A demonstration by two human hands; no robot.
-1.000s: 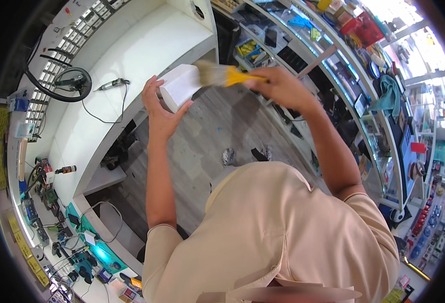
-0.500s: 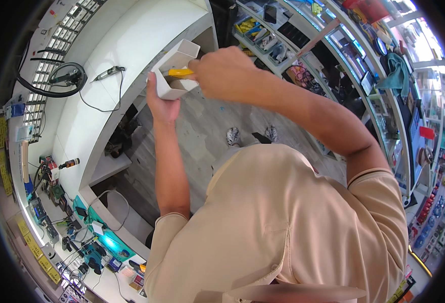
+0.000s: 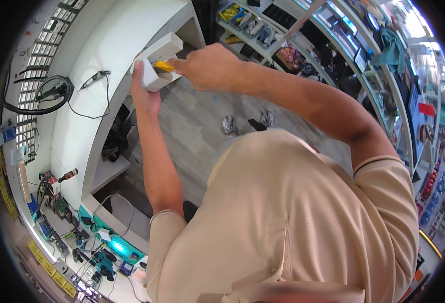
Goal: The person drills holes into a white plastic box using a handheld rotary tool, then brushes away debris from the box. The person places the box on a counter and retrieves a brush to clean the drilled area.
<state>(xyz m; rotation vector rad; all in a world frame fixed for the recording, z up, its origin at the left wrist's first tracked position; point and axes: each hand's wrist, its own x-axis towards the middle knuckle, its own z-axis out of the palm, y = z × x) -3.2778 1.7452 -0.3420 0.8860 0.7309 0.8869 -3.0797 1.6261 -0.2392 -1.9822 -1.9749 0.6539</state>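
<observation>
A white open box-like piece (image 3: 163, 46) with a gap in its near side is held up above the floor, beside the edge of the white counter. My left hand (image 3: 145, 93) grips its left end from below, thumb up along the outer wall. My right hand (image 3: 208, 68) is closed round a yellow-handled tool (image 3: 164, 66), which looks like a utility knife. The tool points left into the gap of the box. Its tip is hidden by the box wall, so I cannot tell whether it touches the inside.
The curved white counter (image 3: 131, 48) bears a pen-like corded tool (image 3: 95, 79) and a ring lamp (image 3: 56, 96). A small dark bottle (image 3: 68, 175) and cluttered electronics (image 3: 104, 262) occupy its near left. Glass shelves (image 3: 328, 50) with parts bins (image 3: 253, 26) stand to the right.
Both hands, the white box and the yellow tool sit a little farther left and higher in view. The whole scene has shifted slightly left too. Both grips stay the same.
</observation>
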